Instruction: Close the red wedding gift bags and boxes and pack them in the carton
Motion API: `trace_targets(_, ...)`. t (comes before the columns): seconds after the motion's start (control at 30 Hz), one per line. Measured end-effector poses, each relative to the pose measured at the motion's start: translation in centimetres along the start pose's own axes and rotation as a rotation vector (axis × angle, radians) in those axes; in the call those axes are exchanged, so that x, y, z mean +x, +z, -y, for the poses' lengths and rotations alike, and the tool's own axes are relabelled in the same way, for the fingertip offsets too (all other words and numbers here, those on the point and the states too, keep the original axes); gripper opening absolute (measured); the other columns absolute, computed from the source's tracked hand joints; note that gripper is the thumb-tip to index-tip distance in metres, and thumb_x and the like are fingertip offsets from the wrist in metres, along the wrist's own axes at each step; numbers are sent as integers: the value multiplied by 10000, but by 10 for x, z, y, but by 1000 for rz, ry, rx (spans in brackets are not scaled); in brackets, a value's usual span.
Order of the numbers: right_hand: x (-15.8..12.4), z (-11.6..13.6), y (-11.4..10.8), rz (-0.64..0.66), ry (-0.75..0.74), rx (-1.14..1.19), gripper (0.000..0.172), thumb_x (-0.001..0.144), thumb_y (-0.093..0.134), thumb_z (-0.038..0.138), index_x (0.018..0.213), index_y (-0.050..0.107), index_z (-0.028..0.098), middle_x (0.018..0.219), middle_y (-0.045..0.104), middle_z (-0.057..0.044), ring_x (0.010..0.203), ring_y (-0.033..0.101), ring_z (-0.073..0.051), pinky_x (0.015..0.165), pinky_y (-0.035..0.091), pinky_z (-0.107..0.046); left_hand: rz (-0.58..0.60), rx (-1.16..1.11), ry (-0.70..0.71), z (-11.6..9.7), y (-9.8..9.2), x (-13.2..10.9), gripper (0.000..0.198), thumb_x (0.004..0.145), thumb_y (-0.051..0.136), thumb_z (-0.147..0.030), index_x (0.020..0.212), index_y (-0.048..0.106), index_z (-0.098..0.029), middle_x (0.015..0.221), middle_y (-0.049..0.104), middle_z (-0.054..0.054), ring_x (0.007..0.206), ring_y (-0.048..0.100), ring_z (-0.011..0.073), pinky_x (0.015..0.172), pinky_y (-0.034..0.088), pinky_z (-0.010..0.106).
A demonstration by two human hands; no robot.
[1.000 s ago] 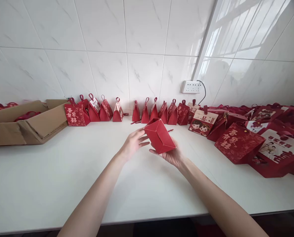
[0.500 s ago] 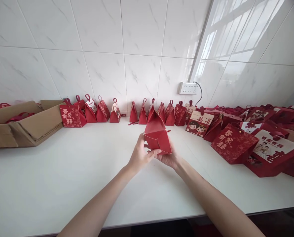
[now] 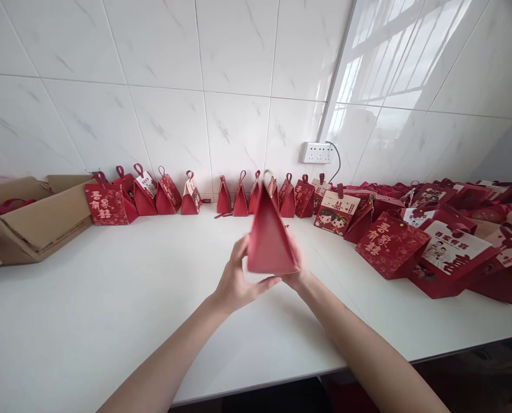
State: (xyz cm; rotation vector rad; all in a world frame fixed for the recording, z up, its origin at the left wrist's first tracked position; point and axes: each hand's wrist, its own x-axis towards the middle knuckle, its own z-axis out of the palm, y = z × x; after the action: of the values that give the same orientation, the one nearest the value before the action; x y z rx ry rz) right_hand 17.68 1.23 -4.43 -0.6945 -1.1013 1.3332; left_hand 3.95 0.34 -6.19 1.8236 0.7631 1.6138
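Between my hands, above the table, is a red triangular gift box (image 3: 271, 241), its plain triangular end facing me and its peak up. My left hand (image 3: 236, 278) grips the box's left side, with the thumb along the bottom edge. My right hand (image 3: 298, 261) holds it from the right; the box hides part of those fingers. A ribbon loop at the peak shows blurred against the boxes behind.
Several finished red gift boxes (image 3: 191, 195) stand in a row along the tiled wall. More boxes (image 3: 391, 244) crowd the right side of the white table (image 3: 131, 304). An open cardboard carton (image 3: 62, 221) stands at left. A power strip (image 3: 317, 152) is on the wall.
My hands have tipped the box from showing its folded base to standing upright, its triangular end now facing me. The whole view has shifted slightly to the right.
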Motion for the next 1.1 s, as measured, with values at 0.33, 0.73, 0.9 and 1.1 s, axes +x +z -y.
trace_targets(0.33, 3, -1, 0, -121, -26, -70, 487, 803, 389, 674, 744, 494, 202, 660, 572, -12, 566, 632, -173, 475, 547, -293, -37, -807, -998, -2, -9, 26, 405, 773, 475, -509, 920, 562, -141, 844, 597, 103, 642, 584, 153, 521, 498, 247)
trace_targets(0.73, 12, 5, -11, -239, 26, -261, 386, 790, 512, 551, 890, 544, 179, 859, 651, -85, 690, 652, -211, 483, 576, -314, -44, -461, -554, 7, -7, 22, 512, 696, 628, -377, 1135, 409, -231, 1221, 499, 79, 957, 586, 197, 731, 537, 309)
trace_targets(0.9, 0, 11, -23, -297, -9, -294, 395, 757, 569, 503, 970, 531, 173, 959, 656, -93, 738, 649, -199, 520, 581, -300, 64, -94, -399, 29, -20, 18, 644, 699, 515, -519, 1247, 337, -232, 1378, 379, 130, 1049, 560, 241, 844, 497, 386)
trace_targets(1.1, -85, 62, -72, -399, -227, -827, 290, 787, 562, 431, 936, 612, 188, 896, 675, -49, 775, 643, -210, 576, 549, -287, 124, 455, -358, 69, -34, 35, 442, 643, 496, -517, 962, 565, -220, 1082, 598, 63, 771, 648, 216, 690, 535, 336)
